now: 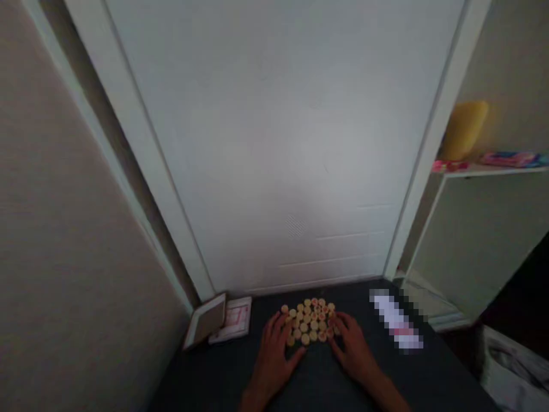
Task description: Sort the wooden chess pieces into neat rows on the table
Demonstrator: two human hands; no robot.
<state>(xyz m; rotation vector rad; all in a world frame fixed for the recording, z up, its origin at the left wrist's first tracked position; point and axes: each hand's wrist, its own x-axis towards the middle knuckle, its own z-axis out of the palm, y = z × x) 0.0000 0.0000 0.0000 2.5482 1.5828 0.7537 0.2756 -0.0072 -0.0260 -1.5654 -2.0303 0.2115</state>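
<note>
A cluster of round, pale yellow Chinese chess pieces (313,325) lies on the dark table, several of them with red marks. They sit close together in a single spread, mostly face-on to me. My left hand (274,356) rests along the left side of the cluster, fingers spread, with its fingertips at the outer pieces and its thumb just below them. At the right side, my right hand (352,348) curves around the edge pieces, fingers apart and touching them. Neither hand grips a piece. Some pieces are partly covered by the fingers.
At the table's left lie an open box part (207,321) with a brown inside and a white box (235,319) with red print. A blurred white item (397,320) is on the right. A white panel (300,143) rises behind the dark table (317,383); a shelf (493,170) stands right.
</note>
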